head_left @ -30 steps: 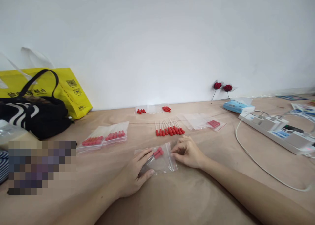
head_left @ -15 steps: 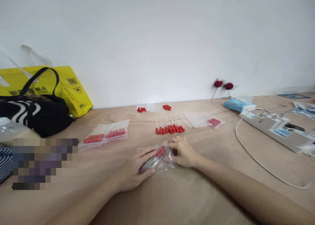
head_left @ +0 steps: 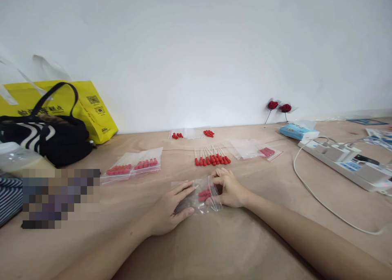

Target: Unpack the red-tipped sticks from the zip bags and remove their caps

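Observation:
A clear plastic zip bag (head_left: 197,206) lies between my hands on the table, with several red-tipped sticks (head_left: 204,196) inside. My left hand (head_left: 170,210) holds its left end, fingers along the far side and thumb along the near side. At the right end, my right hand (head_left: 231,190) pinches the bag's edge with curled fingers. Just beyond, a row of loose white sticks with red tips (head_left: 212,159) lies side by side. To their right is a stack of clear bags (head_left: 241,148), one with red tips showing. Filled bags (head_left: 134,165) overlap on the left.
By the wall lies another bag with red pieces (head_left: 208,133). A yellow bag (head_left: 102,125), a black bag (head_left: 64,141) and a bottle (head_left: 18,159) stand left. On the right are a tissue pack (head_left: 298,131), a power strip (head_left: 346,165) with a white cable (head_left: 318,204), and two red roses (head_left: 285,108).
The bag between my hands lies flatter, and its red tips have shifted slightly right and down. Both hands stay in nearly the same place on it.

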Demonstrator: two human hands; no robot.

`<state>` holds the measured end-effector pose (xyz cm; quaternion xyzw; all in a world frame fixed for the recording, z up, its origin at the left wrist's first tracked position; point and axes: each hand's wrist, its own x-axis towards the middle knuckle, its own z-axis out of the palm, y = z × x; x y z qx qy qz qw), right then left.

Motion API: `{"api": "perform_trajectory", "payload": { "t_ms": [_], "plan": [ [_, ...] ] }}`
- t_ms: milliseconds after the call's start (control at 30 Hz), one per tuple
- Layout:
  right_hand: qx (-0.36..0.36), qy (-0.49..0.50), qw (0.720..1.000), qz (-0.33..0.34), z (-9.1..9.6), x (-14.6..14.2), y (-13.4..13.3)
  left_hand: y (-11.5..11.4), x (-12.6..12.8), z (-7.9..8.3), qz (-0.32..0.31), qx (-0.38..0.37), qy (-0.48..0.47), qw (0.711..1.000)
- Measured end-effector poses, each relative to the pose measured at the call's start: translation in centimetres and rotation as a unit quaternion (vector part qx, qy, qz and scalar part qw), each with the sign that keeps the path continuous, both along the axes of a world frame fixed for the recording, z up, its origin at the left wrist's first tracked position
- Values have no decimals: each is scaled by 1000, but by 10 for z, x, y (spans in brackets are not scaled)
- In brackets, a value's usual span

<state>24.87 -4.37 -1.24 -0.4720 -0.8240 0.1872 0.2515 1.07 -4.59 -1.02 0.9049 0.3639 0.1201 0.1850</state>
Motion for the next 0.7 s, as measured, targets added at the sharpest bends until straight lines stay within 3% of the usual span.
{"api": "perform_trajectory", "payload": {
  "t_ms": [133,300,533,700],
  "plan": [
    [19,41,999,18,2,12,0,1,-1,-1,1,-2,0,1000],
    [7,26,999,41,12,28,-1,0,-1,-1,4,-1,-4,1000],
    [-141,118,978,102,9,24,-4,0,-1,1,2,8,-3,1000],
    [-146,87,981,94,14,40,-1,-1,-1,0,12,-1,4,1000]
  ]
}}
